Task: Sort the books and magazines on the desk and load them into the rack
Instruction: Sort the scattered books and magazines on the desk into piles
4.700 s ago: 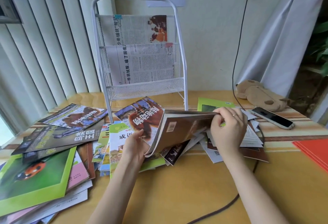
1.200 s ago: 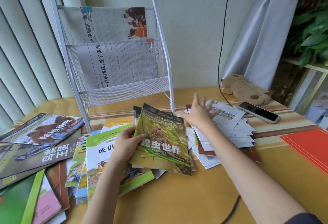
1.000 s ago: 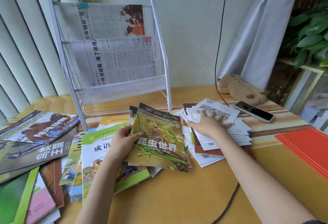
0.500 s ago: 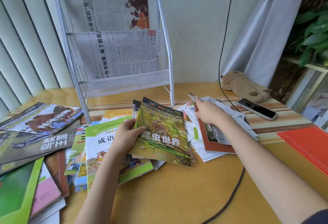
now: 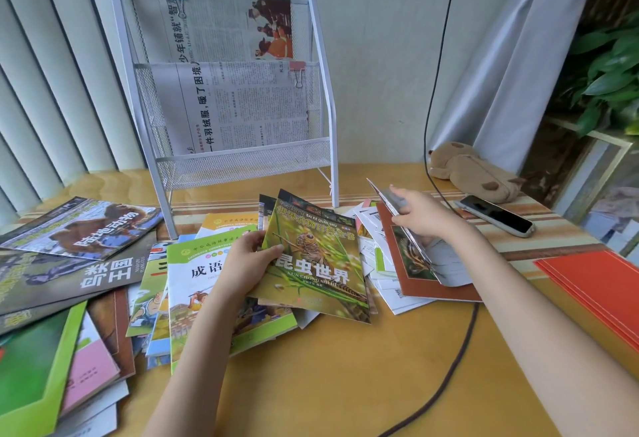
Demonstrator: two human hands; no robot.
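Green glossy insect magazine [image 5: 318,256] sits pinched at its near-left edge in your left hand [image 5: 247,263], while your right hand [image 5: 420,217] curls round the lifted grey-backed booklet [image 5: 404,225]; raise that cleanly off the brown-bordered book [image 5: 415,263] beneath before stacking leftward.

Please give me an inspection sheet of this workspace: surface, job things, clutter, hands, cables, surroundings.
Surface: wooden desk, mostly covered.
Job's things: white rack holds newspapers only; magazines lie scattered at left; insect book; brown book.
Clutter: phone, plush toy, red folders.
Hands: left hand grips the insect book; right hand lifts pages of the brown book.
Cables: dark cable crosses the desk.
Surroundings: blinds, curtain, plant.
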